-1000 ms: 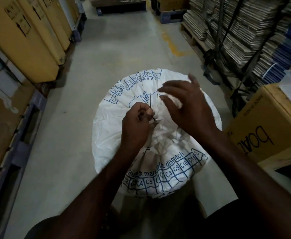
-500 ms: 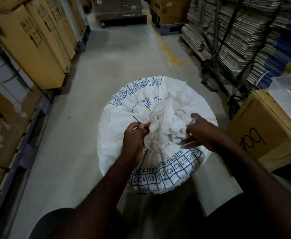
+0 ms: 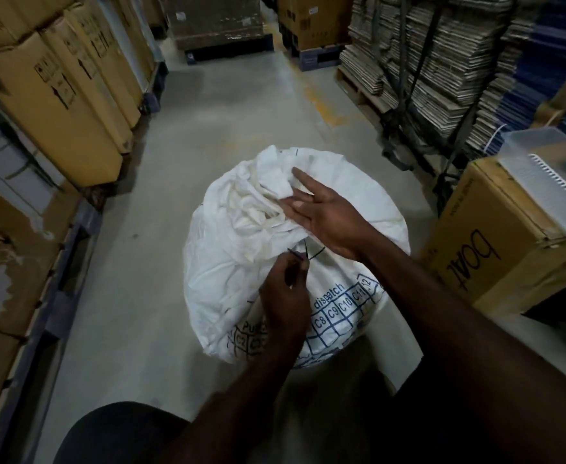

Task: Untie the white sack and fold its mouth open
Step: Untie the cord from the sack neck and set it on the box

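Observation:
A full white sack [image 3: 228, 262] with blue printing stands on the floor right in front of me. Its mouth fabric [image 3: 268, 185] is loose, crumpled and flopped toward the far side. My left hand [image 3: 286, 296] rests on the near top of the sack, pinching a thin black tie [image 3: 300, 257] between its fingers. My right hand [image 3: 325, 212] lies flat on the loosened fabric with its fingers spread and pointing left, gripping nothing that I can see. The opening of the sack is hidden under the folds.
Tall cardboard cartons [image 3: 73, 105] line the left side on pallets. A brown box [image 3: 496, 249] with a clear plastic lid [image 3: 549, 179] stands close on the right. Stacks of flattened cardboard [image 3: 442, 68] fill the right rear. A concrete aisle [image 3: 234, 108] runs ahead.
The bunched mouth has come loose and fallen away from me. My left hand pulled the black tie toward me. My right hand let go of the fabric and now lies flat on top.

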